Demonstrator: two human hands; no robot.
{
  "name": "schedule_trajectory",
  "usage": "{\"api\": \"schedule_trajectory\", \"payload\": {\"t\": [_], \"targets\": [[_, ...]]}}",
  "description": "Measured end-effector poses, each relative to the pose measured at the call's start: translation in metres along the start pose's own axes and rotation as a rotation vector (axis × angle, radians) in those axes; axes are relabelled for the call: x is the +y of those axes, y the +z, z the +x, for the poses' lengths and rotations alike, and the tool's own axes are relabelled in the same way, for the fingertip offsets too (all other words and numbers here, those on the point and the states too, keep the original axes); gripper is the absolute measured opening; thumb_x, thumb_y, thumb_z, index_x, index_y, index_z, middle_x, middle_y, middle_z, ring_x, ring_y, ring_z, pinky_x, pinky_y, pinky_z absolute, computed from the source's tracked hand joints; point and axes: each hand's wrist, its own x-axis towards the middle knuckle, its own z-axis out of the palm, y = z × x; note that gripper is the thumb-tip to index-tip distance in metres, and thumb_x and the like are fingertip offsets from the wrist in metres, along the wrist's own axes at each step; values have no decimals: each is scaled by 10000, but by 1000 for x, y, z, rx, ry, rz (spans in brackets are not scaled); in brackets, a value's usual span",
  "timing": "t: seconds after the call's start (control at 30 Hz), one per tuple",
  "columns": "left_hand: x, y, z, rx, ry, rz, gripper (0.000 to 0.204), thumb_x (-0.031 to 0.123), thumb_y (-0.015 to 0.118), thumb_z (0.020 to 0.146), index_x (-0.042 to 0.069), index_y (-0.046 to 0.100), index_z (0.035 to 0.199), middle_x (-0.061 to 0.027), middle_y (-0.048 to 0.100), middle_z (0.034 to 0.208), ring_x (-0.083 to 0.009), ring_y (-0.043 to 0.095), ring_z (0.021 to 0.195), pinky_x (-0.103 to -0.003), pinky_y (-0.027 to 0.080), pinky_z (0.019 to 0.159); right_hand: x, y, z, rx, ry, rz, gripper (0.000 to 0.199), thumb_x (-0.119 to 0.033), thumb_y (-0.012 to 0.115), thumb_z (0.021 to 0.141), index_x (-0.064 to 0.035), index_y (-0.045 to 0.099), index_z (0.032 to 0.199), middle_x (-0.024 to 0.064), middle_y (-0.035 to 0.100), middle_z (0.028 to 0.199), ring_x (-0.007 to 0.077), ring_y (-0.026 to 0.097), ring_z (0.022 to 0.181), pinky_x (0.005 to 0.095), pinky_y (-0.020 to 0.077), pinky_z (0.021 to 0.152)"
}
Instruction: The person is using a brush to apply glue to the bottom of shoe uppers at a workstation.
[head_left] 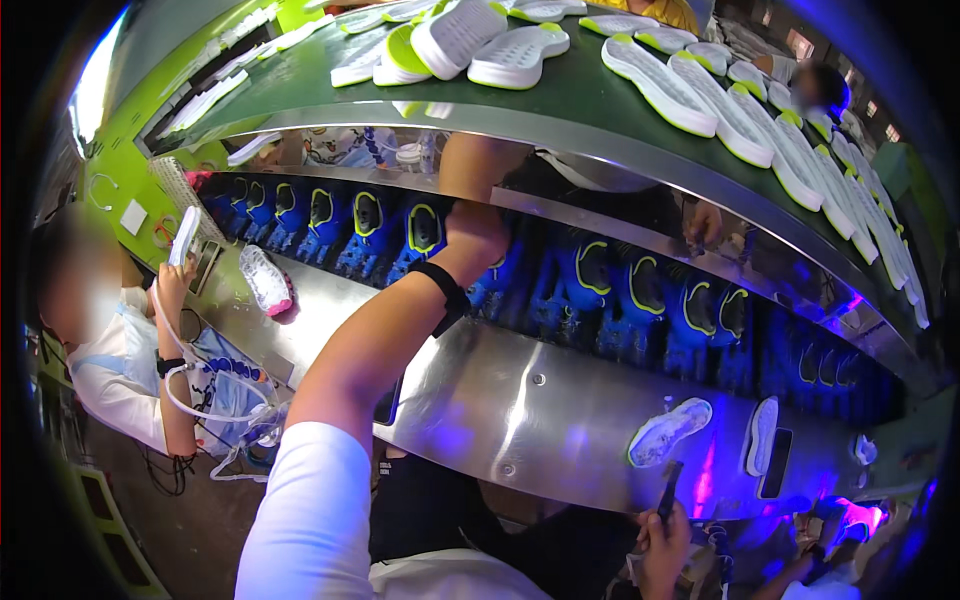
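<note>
My left arm stretches forward across the metal bench, a black band at its wrist. My left hand is down among the row of blue shoes with lime-edged collars; its fingers are hidden in shadow. Close to the bench's near edge, my right hand is closed round the dark handle of a brush, held upright. Just beyond the brush's tip lies a white shoe sole with a smeared surface. Farther right on the bench is another white sole.
A dark phone lies beside the right-hand sole. White soles with lime edges fill the green upper shelf, whose metal edge overhangs the shoes. At left, a co-worker holds a white sole. A pink-ended sole rests nearby.
</note>
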Motion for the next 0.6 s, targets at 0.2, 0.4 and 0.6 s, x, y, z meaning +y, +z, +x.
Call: {"api": "schedule_trajectory", "payload": {"t": [0.2,0.4,0.6], "targets": [[116,-9,-44,3,537,-144,996,517,875,644,36,504,1433,-306,511,1429,-474,488,1343,-503,438,1123,-10,13,7,22,-11,51,310,-37,590,982,8,559,1287,76,679,918,69,547,604,205,398,502],[123,12,-48,-41,338,-261,1121,381,978,492,30,479,1432,-311,445,1405,-499,453,1308,-536,478,1056,-5,22,0,-52,-66,65,292,-45,611,985,7,575,1270,64,689,924,57,548,620,200,410,522],[97,-23,-55,74,230,-318,1094,389,945,520,-5,469,1423,-322,475,1362,-505,429,1308,-538,419,1098,3,14,7,-62,-57,100,320,-26,604,980,10,574,1297,59,685,913,57,545,614,192,396,499]]}}
